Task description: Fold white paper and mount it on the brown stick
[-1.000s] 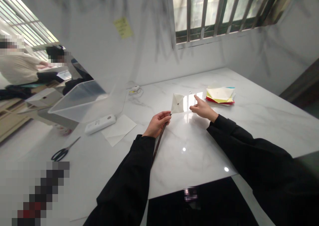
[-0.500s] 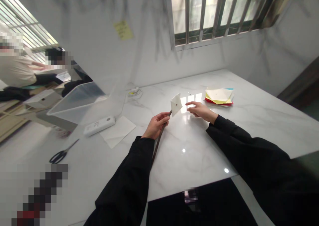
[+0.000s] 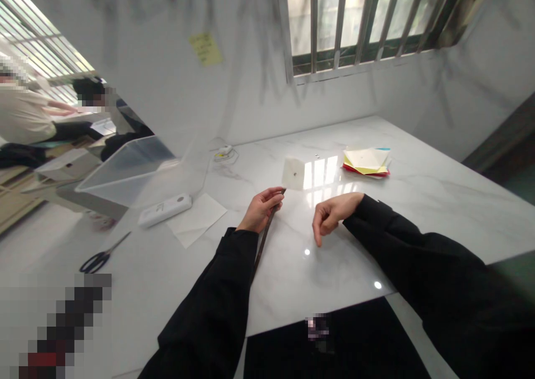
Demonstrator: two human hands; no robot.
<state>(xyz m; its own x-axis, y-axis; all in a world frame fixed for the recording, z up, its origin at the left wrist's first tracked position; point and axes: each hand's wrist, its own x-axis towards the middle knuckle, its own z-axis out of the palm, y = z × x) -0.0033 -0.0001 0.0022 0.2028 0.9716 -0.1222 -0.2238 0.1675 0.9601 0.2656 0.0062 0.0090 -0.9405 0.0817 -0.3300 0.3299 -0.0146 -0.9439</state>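
My left hand point(image 3: 261, 208) is closed round a thin dark stick point(image 3: 264, 237) that runs down toward my sleeve. At the stick's top end sits a folded white paper piece point(image 3: 292, 173), pinned through its middle and slightly blurred. My right hand point(image 3: 330, 215) hangs a little above the white marble table point(image 3: 418, 212), to the right of the stick and apart from it. Its fingers curl loosely downward and hold nothing.
A stack of coloured paper sheets point(image 3: 366, 162) lies at the back right. On the left are a clear plastic bin point(image 3: 129, 170), a white box-like device point(image 3: 165, 210), a white paper sheet point(image 3: 198, 219) and black scissors point(image 3: 100, 256). Other people sit far left.
My right hand has left the paper piece and dropped down toward the table, fingers curling. The paper piece has turned on the stick. My left hand stays put.
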